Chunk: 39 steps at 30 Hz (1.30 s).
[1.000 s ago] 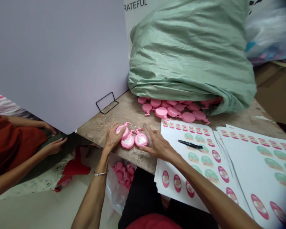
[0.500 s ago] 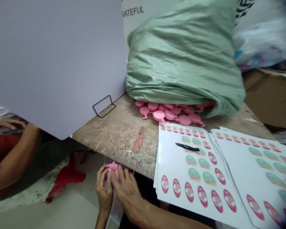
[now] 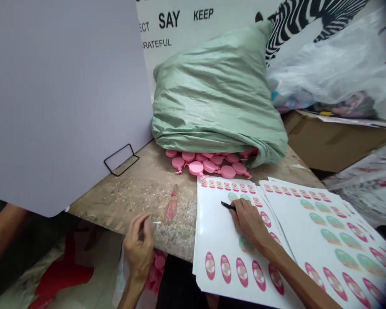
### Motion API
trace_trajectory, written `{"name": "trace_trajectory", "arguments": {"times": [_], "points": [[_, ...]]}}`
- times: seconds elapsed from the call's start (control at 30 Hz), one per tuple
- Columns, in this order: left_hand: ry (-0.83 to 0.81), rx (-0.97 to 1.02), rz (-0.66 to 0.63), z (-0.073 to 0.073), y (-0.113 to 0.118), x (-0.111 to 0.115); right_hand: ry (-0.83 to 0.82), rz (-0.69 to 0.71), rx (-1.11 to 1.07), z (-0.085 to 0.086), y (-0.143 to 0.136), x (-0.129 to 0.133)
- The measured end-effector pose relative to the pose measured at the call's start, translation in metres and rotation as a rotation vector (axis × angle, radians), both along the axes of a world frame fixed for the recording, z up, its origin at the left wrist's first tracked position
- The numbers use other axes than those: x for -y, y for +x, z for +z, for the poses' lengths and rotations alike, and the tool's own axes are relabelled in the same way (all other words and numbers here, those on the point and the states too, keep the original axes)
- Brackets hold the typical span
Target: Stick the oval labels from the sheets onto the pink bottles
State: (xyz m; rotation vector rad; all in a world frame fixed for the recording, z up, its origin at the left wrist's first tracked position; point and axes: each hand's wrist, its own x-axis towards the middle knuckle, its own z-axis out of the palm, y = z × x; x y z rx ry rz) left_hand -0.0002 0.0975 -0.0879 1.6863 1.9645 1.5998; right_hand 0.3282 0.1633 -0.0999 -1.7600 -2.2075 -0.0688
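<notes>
My right hand (image 3: 246, 219) lies on the left sheet of stickers (image 3: 212, 227), its fingers closed round a slim black tool (image 3: 228, 206), perhaps tweezers; only one end shows. The sheet carries green half-round and pink oval stickers. At the table's near edge is my left hand (image 3: 137, 246), fingers curled towards the thumb, the tips close together. Whether anything is pinched there is hidden. Just below and beside that hand, several pink pieces (image 3: 157, 264) sit in a clear plastic bag (image 3: 120, 270).
A green sack (image 3: 218, 103) stands on the worn table (image 3: 116, 201), pink round pieces (image 3: 196, 168) spilling from its mouth. More sticker sheets (image 3: 296, 227) lie at the right. A grey panel (image 3: 67, 103) with a black wire stand (image 3: 121, 159) rises left. Another person's arm (image 3: 6, 231) shows beyond it.
My hands have parted. The right one moved onto the sticker sheet and took hold of the black tool. The left one no longer shows the pink piece. The view has shifted right.
</notes>
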Motion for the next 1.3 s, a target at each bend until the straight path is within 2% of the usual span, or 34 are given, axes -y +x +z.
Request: {"name": "trace_trajectory", "arguments": {"times": [0.03,0.1,0.2,0.3,0.4,0.5,0.57,0.63,0.7,0.77,0.8,0.83,0.9,0.97,1.1,1.3], "points": [[-0.019,0.016,-0.058,0.004,0.013,-0.02,-0.01,-0.004,-0.039,-0.002,-0.002,0.002],[-0.098,-0.095,-0.272,0.009,0.038,-0.063,-0.044,-0.026,-0.122,-0.002,-0.008,0.004],[-0.118,-0.214,-0.412,0.012,0.072,-0.128,-0.069,-0.092,-0.278,0.008,-0.015,0.006],[-0.171,-0.291,-0.55,0.014,0.094,-0.18,-0.087,-0.177,-0.469,0.019,-0.014,0.007],[-0.245,-0.297,-0.637,0.014,0.106,-0.208,-0.082,-0.237,-0.527,0.023,0.0,0.01],[-0.287,-0.229,-0.643,0.018,0.104,-0.216,-0.08,-0.271,-0.532,0.019,0.017,0.017],[-0.29,-0.143,-0.605,0.023,0.095,-0.209,-0.112,-0.286,-0.564,0.014,0.026,0.021],[-0.303,-0.032,-0.541,0.029,0.083,-0.191,-0.138,-0.291,-0.595,0.011,0.032,0.025],[-0.339,0.08,-0.482,0.033,0.071,-0.161,-0.142,-0.306,-0.582,0.013,0.037,0.028],[-0.392,0.197,-0.485,0.033,0.064,-0.122,-0.142,-0.316,-0.528,0.018,0.041,0.035],[-0.419,0.289,-0.516,0.032,0.063,-0.102,-0.164,-0.289,-0.49,0.021,0.043,0.041],[-0.487,0.553,-0.55,0.031,0.062,-0.083,-0.209,-0.229,-0.449,0.024,0.044,0.05],[-0.606,0.904,-0.544,0.028,0.063,-0.05,-0.352,-0.044,-0.355,0.029,0.043,0.073],[-0.68,1.109,-0.508,0.026,0.064,-0.027,-0.477,0.111,-0.242,0.031,0.038,0.1],[-0.764,1.217,-0.494,0.023,0.062,-0.008,-0.49,0.144,-0.11,0.035,0.022,0.138],[-0.757,1.252,-0.494,0.018,0.055,-0.004,-0.536,0.248,-0.276,0.049,0.024,0.14]]}}
